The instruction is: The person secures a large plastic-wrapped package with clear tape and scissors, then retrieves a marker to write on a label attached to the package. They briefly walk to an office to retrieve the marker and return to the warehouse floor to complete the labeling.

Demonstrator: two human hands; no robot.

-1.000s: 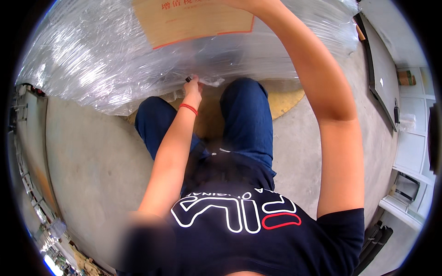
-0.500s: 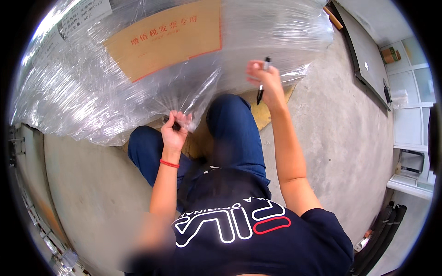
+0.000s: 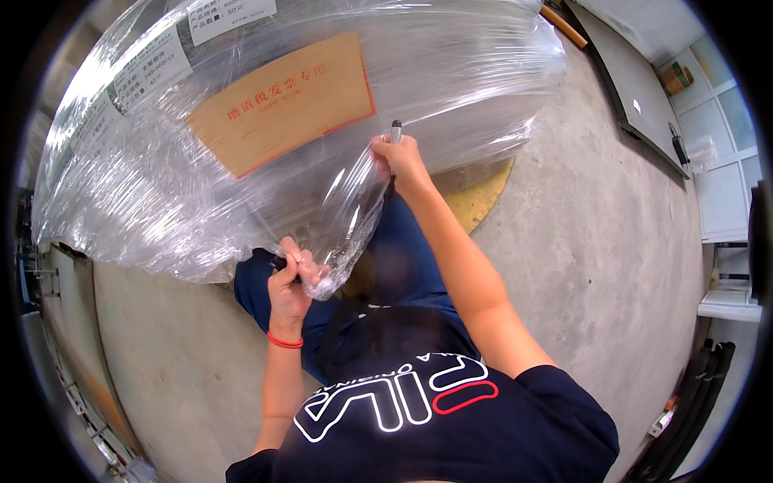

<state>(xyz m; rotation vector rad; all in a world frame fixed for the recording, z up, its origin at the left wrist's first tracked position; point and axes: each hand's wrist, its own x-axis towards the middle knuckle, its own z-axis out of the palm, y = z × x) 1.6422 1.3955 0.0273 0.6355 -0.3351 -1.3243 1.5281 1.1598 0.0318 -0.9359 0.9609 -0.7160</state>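
Observation:
A large load bound in clear stretch film stands before me. Beneath the film lies a tan paper envelope with red print and a red edge. My left hand is closed on a gathered loose flap of the film at the lower edge; a small black object shows by its fingers, too covered to name. In my right hand is a marker, grey with black ends, while the fingertips touch the raised edge of the same flap. The film stretches between both hands.
White printed labels sit on the load's left side. A yellow curved board shows under its right end. At the right are a dark flat panel, white cabinets and black rolls on the concrete floor.
My right hand has moved left and down with the marker, onto the film's edge. My left hand has come lower and nearer, drawing the flap out. The view has shifted.

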